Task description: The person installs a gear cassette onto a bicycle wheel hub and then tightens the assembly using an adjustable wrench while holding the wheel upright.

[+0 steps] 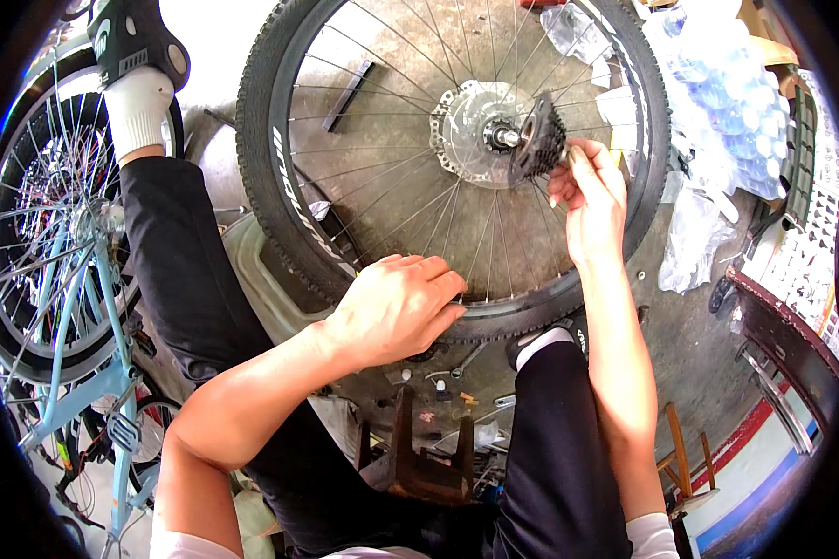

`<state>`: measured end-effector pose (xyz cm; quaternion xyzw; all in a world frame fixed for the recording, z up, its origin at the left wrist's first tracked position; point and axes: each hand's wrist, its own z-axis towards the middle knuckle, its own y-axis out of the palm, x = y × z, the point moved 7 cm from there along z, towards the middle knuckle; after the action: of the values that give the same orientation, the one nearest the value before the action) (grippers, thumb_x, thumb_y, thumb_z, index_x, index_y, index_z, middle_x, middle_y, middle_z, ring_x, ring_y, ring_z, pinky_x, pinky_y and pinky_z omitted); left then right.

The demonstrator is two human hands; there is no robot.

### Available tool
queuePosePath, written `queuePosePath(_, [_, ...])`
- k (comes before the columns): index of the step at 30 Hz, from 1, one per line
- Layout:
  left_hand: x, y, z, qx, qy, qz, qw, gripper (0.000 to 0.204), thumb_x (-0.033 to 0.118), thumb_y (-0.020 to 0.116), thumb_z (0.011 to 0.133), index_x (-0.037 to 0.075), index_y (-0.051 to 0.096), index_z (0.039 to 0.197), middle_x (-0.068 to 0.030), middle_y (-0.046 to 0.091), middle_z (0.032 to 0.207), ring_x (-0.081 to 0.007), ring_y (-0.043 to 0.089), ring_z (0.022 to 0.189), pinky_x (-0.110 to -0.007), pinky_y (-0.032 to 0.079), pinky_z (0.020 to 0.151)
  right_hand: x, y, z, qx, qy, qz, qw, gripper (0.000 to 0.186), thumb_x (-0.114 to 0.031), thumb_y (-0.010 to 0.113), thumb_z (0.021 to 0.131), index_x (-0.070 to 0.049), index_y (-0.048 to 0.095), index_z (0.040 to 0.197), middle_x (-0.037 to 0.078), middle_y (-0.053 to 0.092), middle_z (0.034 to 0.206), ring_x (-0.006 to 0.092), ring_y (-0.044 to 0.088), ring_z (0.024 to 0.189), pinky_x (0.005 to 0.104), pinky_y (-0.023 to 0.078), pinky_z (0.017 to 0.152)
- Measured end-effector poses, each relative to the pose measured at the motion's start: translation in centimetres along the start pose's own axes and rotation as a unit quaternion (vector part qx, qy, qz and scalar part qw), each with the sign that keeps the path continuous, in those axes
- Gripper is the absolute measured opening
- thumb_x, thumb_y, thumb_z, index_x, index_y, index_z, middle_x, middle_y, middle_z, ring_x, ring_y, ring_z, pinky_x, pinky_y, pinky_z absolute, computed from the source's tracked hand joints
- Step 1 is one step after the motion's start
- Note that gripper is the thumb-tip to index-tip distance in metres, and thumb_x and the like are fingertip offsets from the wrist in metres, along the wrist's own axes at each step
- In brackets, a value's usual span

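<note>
A bicycle wheel (pixel 254 149) with a knobby black tyre, spokes and a silver disc rotor (pixel 447 140) faces me. My right hand (pixel 587 191) grips a black sprocket cassette (pixel 541 138) with a translucent disc, held tilted beside the silver hub axle (pixel 505 137); whether the cassette touches the hub I cannot tell. My left hand (pixel 401 303) is closed over the lower left part of the wheel's rim, its fingertips partly hidden. My legs (pixel 555 447) in black trousers are either side of my arms.
A light blue bicycle (pixel 98 401) stands at the left. Wrapped bottles (pixel 736 121) and plastic bags (pixel 694 238) lie at the right, near a dark red table (pixel 778 331). A wooden stool (pixel 405 480), wrenches (pixel 466 363) and small parts lie below. A wooden chair (pixel 685 475) is at lower right.
</note>
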<state>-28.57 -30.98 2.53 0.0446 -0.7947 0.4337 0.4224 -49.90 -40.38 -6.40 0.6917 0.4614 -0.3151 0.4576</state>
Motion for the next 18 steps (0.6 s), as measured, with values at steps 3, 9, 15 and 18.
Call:
queuePosePath(3, [0.0, 0.2, 0.1, -0.008, -0.001, 0.004, 1.000, 0.023, 0.021, 0.073, 0.089, 0.005, 0.069, 0.105, -0.0114, 0.067, 0.096, -0.0329, 0.068, 0.092, -0.042, 0.055, 0.083, -0.8, 0.7, -0.3, 0.028, -0.016, -0.083, 0.996, 0.017, -0.015, 0.063, 0.103, -0.002, 0.063, 0.114, 0.005, 0.067, 0.086, 0.0106, 0.062, 0.070, 0.0247, 0.050, 0.061])
queuePosePath(9, [0.0, 0.3, 0.1, -0.007, -0.001, -0.004, 1.000, 0.022, 0.021, 0.072, 0.090, 0.005, 0.069, 0.105, -0.0112, 0.067, 0.095, -0.0331, 0.068, 0.091, -0.042, 0.055, 0.083, -1.8, 2.6, -0.7, 0.047, -0.056, -0.193, 0.978, 0.019, -0.017, 0.069, 0.100, -0.002, 0.064, 0.112, 0.003, 0.065, 0.085, 0.0081, 0.060, 0.067, 0.0229, 0.049, 0.057])
queuePosePath(15, [0.0, 0.4, 0.1, -0.007, -0.002, -0.005, 1.000, 0.022, 0.021, 0.072, 0.090, 0.005, 0.068, 0.103, -0.0116, 0.066, 0.093, -0.0334, 0.068, 0.091, -0.043, 0.055, 0.083, -4.4, 6.3, -1.9, 0.035, -0.250, -0.446, 0.859, 0.018, -0.016, 0.076, 0.094, -0.005, 0.065, 0.103, 0.005, 0.066, 0.075, 0.0116, 0.061, 0.061, 0.0279, 0.050, 0.057])
queuePosePath(18, [-0.2, 0.7, 0.1, -0.015, -0.005, -0.003, 1.000, 0.022, 0.022, 0.072, 0.090, 0.004, 0.068, 0.103, -0.0118, 0.065, 0.093, -0.0337, 0.068, 0.090, -0.043, 0.055, 0.082, -4.5, 6.7, -1.6, 0.028, -0.271, -0.488, 0.830, 0.018, -0.015, 0.077, 0.092, -0.006, 0.065, 0.103, 0.006, 0.068, 0.079, 0.0151, 0.063, 0.061, 0.0302, 0.051, 0.058])
